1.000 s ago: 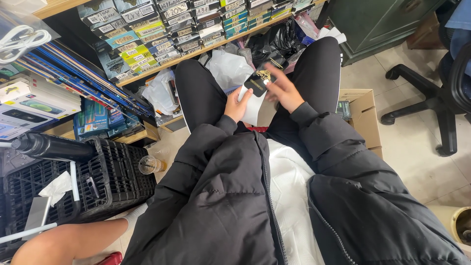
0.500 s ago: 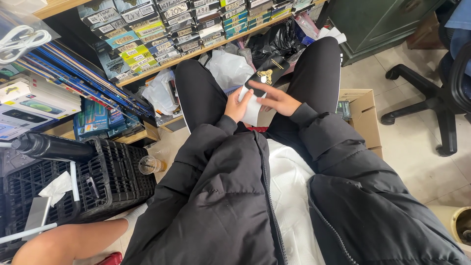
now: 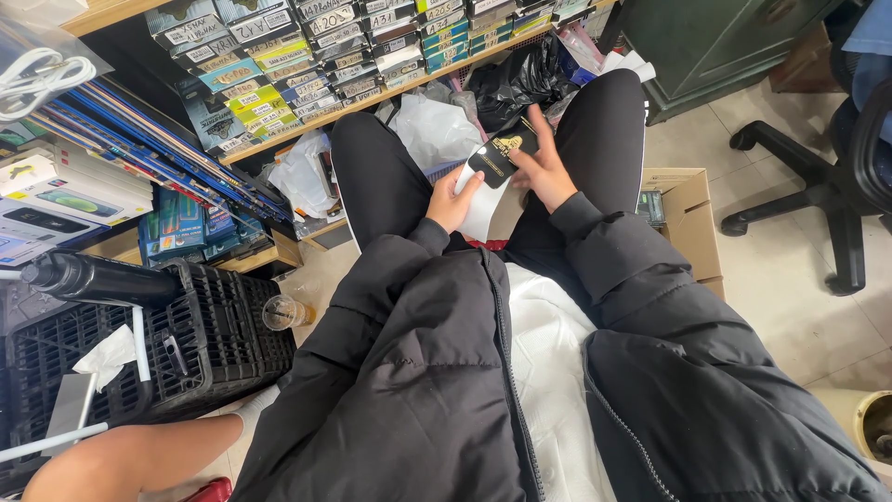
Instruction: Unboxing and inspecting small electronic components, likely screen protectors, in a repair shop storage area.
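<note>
I sit with my knees apart, wearing a black puffer jacket and black trousers. My left hand [image 3: 452,201] grips the lower edge of a flat white packet [image 3: 481,206] between my knees. My right hand [image 3: 542,170] holds a small black packet with a gold emblem [image 3: 503,151] against the top of the white one. Both packets are held together over my lap.
A shelf of small labelled boxes [image 3: 307,46] runs ahead. White and black plastic bags [image 3: 437,125] lie under it. A cardboard box [image 3: 686,216] stands by my right knee, a black crate [image 3: 177,349] and a clear cup [image 3: 281,312] at left, an office chair [image 3: 836,195] at right.
My right hand has slid from above the packets to their right side, and the black packet with the gold emblem now lies in full view on the white one.
</note>
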